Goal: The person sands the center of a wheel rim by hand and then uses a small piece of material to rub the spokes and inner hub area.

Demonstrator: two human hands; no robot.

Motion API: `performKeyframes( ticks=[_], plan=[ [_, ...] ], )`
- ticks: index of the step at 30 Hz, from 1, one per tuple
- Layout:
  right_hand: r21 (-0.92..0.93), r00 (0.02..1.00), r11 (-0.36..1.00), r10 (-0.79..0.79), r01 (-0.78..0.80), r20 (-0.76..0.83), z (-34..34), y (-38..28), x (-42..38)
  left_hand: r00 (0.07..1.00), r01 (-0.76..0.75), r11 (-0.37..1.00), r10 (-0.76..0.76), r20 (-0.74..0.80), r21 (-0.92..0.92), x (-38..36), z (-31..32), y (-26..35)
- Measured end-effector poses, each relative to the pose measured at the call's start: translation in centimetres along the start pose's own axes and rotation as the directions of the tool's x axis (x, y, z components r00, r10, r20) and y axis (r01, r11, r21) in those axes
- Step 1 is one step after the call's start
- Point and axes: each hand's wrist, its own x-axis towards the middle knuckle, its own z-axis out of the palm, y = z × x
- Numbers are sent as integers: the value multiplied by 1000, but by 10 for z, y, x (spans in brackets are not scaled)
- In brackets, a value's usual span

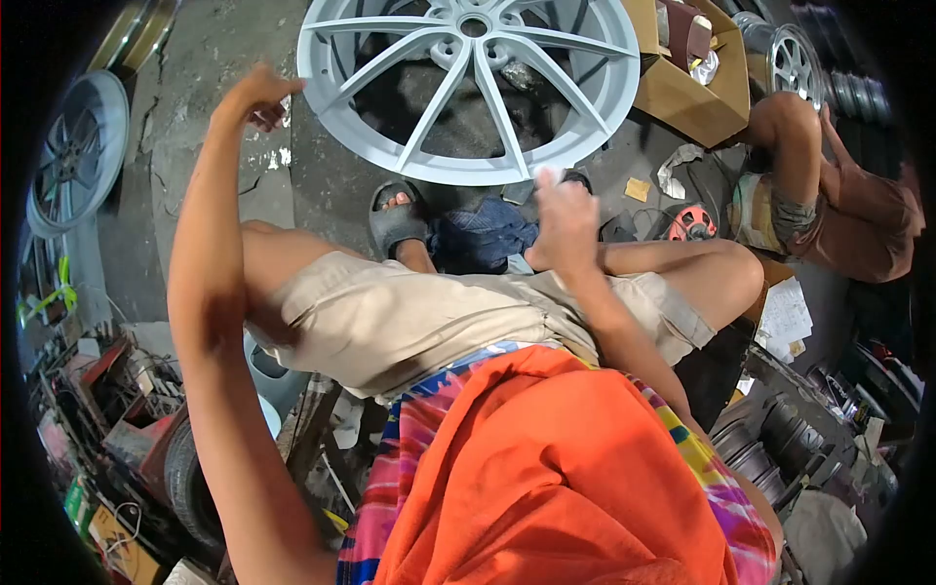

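A large pale grey alloy wheel rim with slim paired spokes lies in front of me, its near edge close to my feet. Out at the rim's left edge is my left hand; one finger reaches to the edge, the others are bent and apart, and nothing is held in it. My right hand, smeared by motion, is closed at the rim's near edge. Something small and whitish shows at its fingertips, too blurred to name. A dark blue cloth lies between my feet, partly behind my right hand.
A cardboard box stands right of the rim. Another person sits at far right near a chrome wheel. A red round tool lies on the floor. Another grey wheel stands at left, with clutter below.
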Motion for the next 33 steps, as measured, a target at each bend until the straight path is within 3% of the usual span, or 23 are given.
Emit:
performKeyframes(
  ticks=[3, 5, 7, 10, 13, 15, 16, 19, 21, 25, 27, 30, 31, 33],
  plan=[
    [139, 999, 990, 33, -38, 39, 8, -37, -7, 992, 67, 992, -54, 115, -110, -2, 16, -2],
    [170, 985, 981, -112, 89, 130, 8, -45, -5, 988, 42, 973, -7, 152, -226, -9, 32, 0],
    [194, 984, 974, -142, 120, 106, -6, -37, 7, 982, 41, 974, 2, 189, -223, -12, 43, -7],
    [179, 989, 973, -143, 145, -23, -30, 1, 35, 963, 93, 876, 41, 267, -473, -18, 56, -11],
    [142, 986, 989, 70, -49, -154, -35, 58, 102, 968, 130, 767, 38, 247, -628, -24, 74, -12],
    [-43, 977, 997, 58, -68, -207, -23, 103, 149, 959, 139, 712, 76, 273, -688, -33, 92, -12],
    [-30, 975, 998, 48, -56, -216, -13, 119, 171, 945, 164, 651, 112, 308, -741, -43, 100, -11],
    [-106, 982, 994, -44, 25, -182, 12, 145, 212, 948, 195, 535, 113, 298, -822, -78, 131, 6],
    [-74, 982, 988, 144, -136, 118, 32, 154, 223, 971, 191, 435, 45, 234, -880, -82, 148, 11],
    [-37, 977, 983, 181, -178, 110, 46, 163, 229, 979, 176, 461, 6, 202, -870, -73, 143, 16],
    [-19, 976, 981, 195, -194, 99, 44, 158, 219, 995, 75, 612, -96, 20, -787, -74, 129, 18],
    [94, 967, 963, 246, -252, 66, 34, 124, 184, 953, -106, 793, -92, -290, -600, -26, 102, -2],
    [142, 967, 957, 247, -253, 58, 27, 107, 170, 925, -134, 829, -92, -368, -543, 4, 93, -15],
    [209, 967, 945, 246, -253, 59, 24, 83, 148, 763, -298, 824, -99, -639, -483, 42, 75, -19]
  ],
)
